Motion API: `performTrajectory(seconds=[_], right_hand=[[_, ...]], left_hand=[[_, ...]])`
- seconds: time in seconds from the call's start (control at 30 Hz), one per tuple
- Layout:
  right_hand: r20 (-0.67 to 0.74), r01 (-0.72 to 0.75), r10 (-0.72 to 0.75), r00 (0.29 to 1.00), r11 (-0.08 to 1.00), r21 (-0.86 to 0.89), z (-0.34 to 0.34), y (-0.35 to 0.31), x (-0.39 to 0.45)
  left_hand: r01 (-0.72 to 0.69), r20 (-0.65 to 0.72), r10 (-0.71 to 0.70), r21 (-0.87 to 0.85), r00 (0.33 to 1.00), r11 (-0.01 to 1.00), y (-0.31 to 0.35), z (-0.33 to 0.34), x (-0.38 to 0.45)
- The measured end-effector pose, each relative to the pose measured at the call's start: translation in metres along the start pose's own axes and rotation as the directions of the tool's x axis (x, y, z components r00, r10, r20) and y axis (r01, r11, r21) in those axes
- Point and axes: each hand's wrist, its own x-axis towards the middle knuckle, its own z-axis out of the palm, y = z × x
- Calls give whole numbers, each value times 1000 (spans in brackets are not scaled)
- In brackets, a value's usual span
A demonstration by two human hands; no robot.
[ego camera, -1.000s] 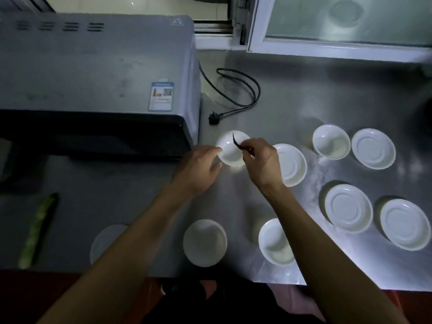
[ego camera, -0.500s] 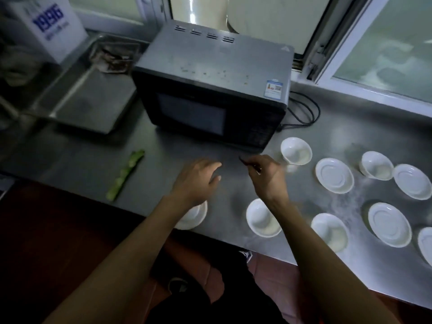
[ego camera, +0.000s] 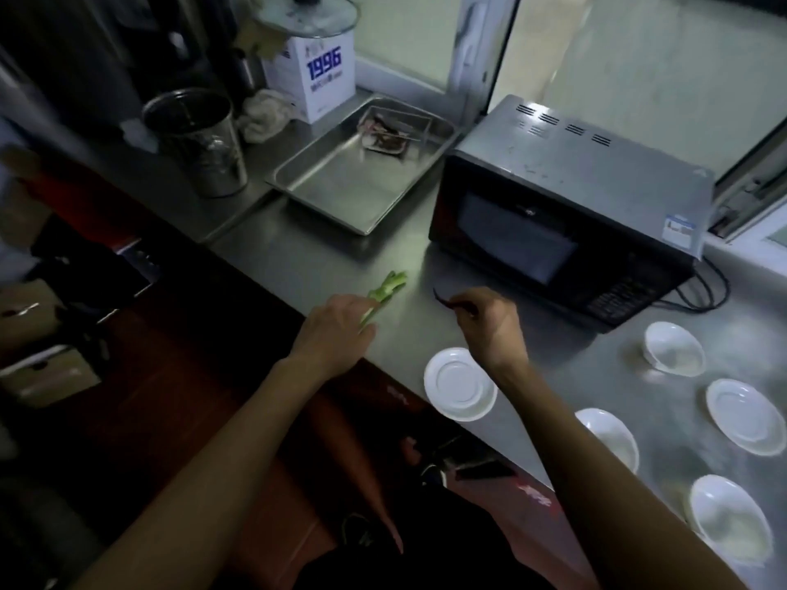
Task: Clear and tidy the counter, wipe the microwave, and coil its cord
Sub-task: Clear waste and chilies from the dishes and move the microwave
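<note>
Since half a second ago the left hand (ego camera: 336, 330) has reached left onto the green vegetable stalk (ego camera: 383, 293), fingers over its near end; whether they grip it is hidden. The microwave (ego camera: 570, 215) sits far right on the steel counter (ego camera: 323, 261), its cord (ego camera: 702, 291) partly hidden behind. The right hand (ego camera: 489, 321) pinches a dark, curved scrap (ego camera: 440, 298), hard to identify.

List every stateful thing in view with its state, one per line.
microwave: door closed
cord: loose on the counter, not coiled
green stalk: gripped by left hand
dark strip: pinched by right hand
steel tray: holds scraps at its far end
</note>
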Motion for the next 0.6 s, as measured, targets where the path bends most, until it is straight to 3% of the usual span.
performTrajectory(seconds=[0.3,0.6], right_hand=[[42,126,-127,991,991,40,56,-50,57],[51,76,-83,995,991,114,121,-45,138]], left_hand=[[91,-60,-91,-12,994,996,-48,-22,6],[131,97,-132,14,986,991,-120,-31,76]])
